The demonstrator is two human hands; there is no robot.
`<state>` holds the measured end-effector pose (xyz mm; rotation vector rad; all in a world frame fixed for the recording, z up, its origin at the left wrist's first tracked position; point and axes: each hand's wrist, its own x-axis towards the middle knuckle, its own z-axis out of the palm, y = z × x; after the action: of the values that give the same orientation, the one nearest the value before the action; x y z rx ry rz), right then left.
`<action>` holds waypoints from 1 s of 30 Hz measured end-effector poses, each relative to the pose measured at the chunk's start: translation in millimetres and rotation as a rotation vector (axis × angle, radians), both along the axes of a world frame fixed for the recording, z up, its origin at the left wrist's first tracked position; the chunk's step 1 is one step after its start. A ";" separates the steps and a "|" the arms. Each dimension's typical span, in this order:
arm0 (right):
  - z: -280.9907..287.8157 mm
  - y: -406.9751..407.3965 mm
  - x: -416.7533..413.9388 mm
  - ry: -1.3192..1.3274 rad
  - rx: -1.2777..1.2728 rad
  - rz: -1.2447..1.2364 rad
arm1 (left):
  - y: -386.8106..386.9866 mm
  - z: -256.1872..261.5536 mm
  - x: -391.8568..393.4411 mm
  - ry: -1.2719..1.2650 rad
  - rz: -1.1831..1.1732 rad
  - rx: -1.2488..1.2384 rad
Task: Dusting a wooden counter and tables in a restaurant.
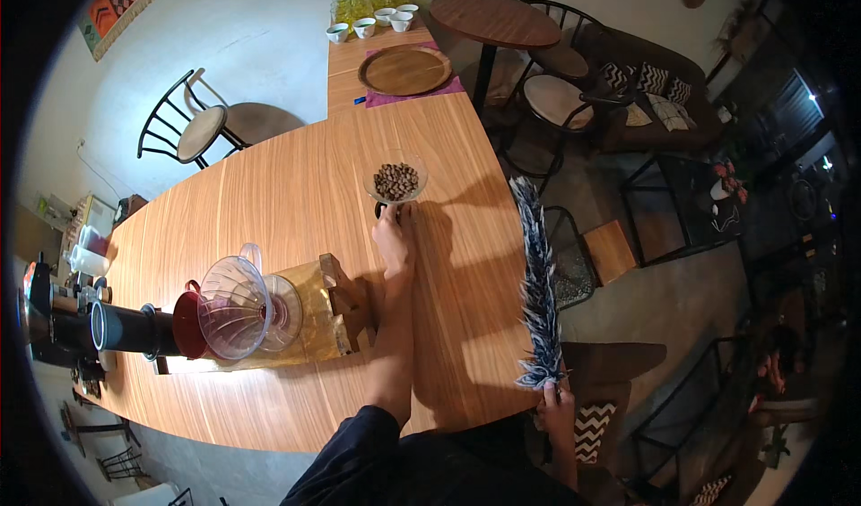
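My left hand [393, 233] reaches out over the wooden table [296, 190], its fingers closed at the near edge of a clear vessel [424, 179]. A dark part, perhaps a handle, shows by those fingers. Roasted coffee beans [396, 182] fill the vessel's bottom. In my right hand [555, 408] is the lower end of a grey feathery duster [538, 284], which extends away from me along the table's right edge. Left of my left forearm, a clear plastic coffee dripper [232, 307] is on an amber-topped wooden stand [313, 297].
Beside the dripper are a red cup-like vessel [188, 324] and a black cylindrical device [128, 328]. At the far end are a round wooden tray [404, 70] on purple cloth, several white cups [364, 28] and yellowish glasses [370, 1]. Chairs [558, 102] and a sofa [646, 126] stand to the right.
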<state>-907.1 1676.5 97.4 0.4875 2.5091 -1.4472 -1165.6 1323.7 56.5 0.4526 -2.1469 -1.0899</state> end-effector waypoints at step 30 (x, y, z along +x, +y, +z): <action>4.2 0.2 -12.3 -0.061 -0.100 -0.030 | -24.4 -5.6 -10.4 0.022 0.031 -0.023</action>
<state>-919.4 1676.7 101.6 0.5445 2.3798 -1.5356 -1176.0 1299.3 50.9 0.4593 -2.1238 -1.0475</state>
